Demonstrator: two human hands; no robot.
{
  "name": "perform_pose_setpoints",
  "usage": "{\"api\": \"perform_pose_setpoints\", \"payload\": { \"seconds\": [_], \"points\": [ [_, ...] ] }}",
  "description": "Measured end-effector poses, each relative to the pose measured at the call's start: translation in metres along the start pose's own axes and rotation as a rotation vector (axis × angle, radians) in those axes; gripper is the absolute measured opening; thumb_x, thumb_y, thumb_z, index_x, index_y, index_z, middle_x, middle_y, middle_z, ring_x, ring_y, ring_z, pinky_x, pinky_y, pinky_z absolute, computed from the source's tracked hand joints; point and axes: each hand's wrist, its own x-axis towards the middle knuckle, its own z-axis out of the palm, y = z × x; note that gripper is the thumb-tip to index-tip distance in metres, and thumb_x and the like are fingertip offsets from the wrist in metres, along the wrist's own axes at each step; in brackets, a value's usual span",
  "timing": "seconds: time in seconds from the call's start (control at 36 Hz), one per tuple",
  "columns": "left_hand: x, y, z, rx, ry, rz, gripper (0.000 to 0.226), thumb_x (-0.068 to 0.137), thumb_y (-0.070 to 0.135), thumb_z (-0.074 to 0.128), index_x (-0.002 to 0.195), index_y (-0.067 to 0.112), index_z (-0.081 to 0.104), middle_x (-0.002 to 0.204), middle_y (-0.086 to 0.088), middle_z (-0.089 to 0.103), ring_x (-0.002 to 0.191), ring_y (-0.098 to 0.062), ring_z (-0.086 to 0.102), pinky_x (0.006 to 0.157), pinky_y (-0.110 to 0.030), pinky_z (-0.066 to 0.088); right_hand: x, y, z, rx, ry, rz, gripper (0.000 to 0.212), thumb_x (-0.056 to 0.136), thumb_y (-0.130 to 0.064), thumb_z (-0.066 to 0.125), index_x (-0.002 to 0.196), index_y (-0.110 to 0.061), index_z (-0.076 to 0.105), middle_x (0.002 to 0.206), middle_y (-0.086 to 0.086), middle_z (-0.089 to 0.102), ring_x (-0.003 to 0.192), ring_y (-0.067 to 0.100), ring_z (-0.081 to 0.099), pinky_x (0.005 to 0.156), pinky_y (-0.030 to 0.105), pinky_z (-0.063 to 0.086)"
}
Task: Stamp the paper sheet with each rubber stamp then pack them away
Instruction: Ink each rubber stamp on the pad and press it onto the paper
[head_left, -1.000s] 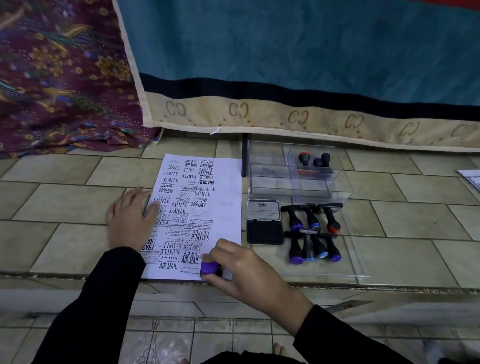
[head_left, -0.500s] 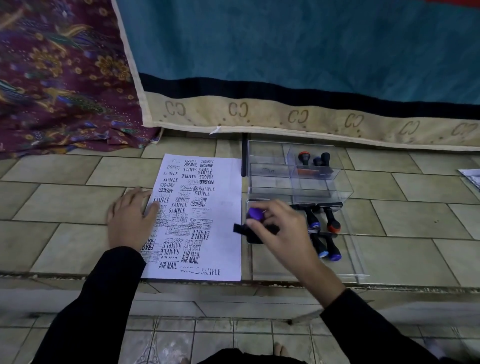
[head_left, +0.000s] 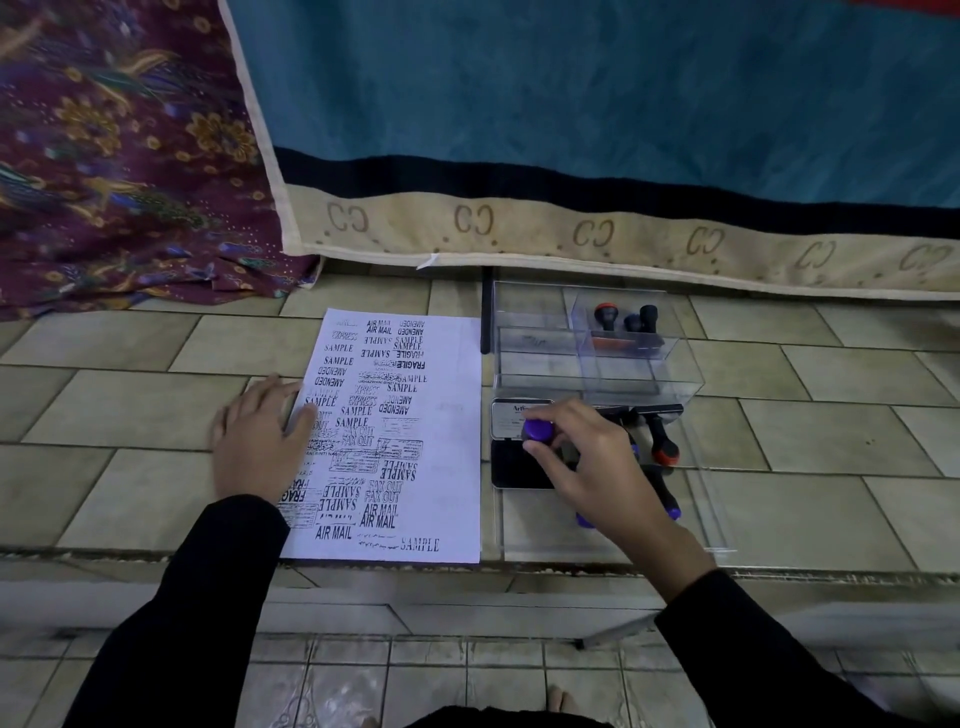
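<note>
A white paper sheet covered with black stamp prints lies on the tiled ledge. My left hand rests flat on its left edge, fingers spread. My right hand grips a purple-topped rubber stamp and holds it down on the black ink pad, right of the sheet. Several more stamps, one with an orange tip, lie on a clear lid partly under my hand. A clear plastic box behind holds three stamps.
A teal rug with a beige border hangs behind the box. Patterned maroon cloth lies at the far left. The ledge's front edge drops to a lower tiled floor.
My right hand lifted the purple stamp off the sheet's bottom, leaving a SAMPLE print, and carried it right onto the ink pad. The left hand has stayed put.
</note>
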Motion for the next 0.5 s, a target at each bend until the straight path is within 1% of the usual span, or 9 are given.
{"api": "perform_pose_setpoints", "payload": {
  "seconds": [0.06,0.22,0.36,0.42,0.5],
  "points": [
    [0.0003,-0.0010,0.0009,-0.001,0.002,0.000,0.034,0.093,0.031,0.058,0.126,0.021,0.060,0.147,-0.003,0.046,0.138,-0.023,0.035,0.115,-0.040,0.014,0.0005,-0.0005,0.0022,-0.008,-0.011,-0.002,0.025,0.086,-0.016,0.069,0.109,-0.010,0.065,0.095,-0.005,0.058,0.073,-0.001,0.054,0.076,0.009,0.044],
    [0.0013,-0.0037,0.0029,0.009,0.003,0.004,0.035,0.093,0.032,0.058,0.126,0.022,0.060,0.148,-0.002,0.045,0.138,-0.022,0.035,0.115,-0.040,0.014,0.0005,-0.0011,0.0070,-0.032,-0.010,-0.011,0.025,0.085,-0.018,0.070,0.109,-0.011,0.064,0.094,-0.010,0.052,0.070,0.003,0.054,0.073,0.014,0.047],
    [0.0019,-0.0051,0.0041,0.012,0.011,0.012,0.035,0.093,0.031,0.058,0.126,0.020,0.060,0.146,-0.003,0.047,0.137,-0.023,0.037,0.115,-0.041,0.015,-0.0012,-0.0003,0.0061,-0.047,-0.072,-0.053,0.023,0.082,-0.017,0.072,0.103,-0.012,0.064,0.090,-0.014,0.048,0.069,-0.008,0.045,0.071,0.002,0.038],
    [0.0023,-0.0057,0.0049,0.018,0.007,0.008,0.035,0.094,0.032,0.058,0.126,0.020,0.060,0.147,-0.003,0.046,0.138,-0.023,0.035,0.115,-0.041,0.015,-0.0006,0.0014,0.0049,-0.046,-0.076,-0.053,0.023,0.082,-0.019,0.072,0.102,-0.012,0.064,0.089,-0.015,0.047,0.068,-0.008,0.045,0.070,0.004,0.039],
    [0.0030,-0.0064,0.0059,0.020,0.003,0.007,0.035,0.093,0.032,0.058,0.126,0.021,0.059,0.147,-0.002,0.046,0.138,-0.023,0.035,0.115,-0.041,0.015,0.0043,0.0025,0.0047,-0.043,-0.048,-0.040,0.022,0.083,-0.020,0.071,0.102,-0.012,0.064,0.087,-0.013,0.049,0.066,-0.004,0.047,0.068,0.012,0.044]
  ]
}}
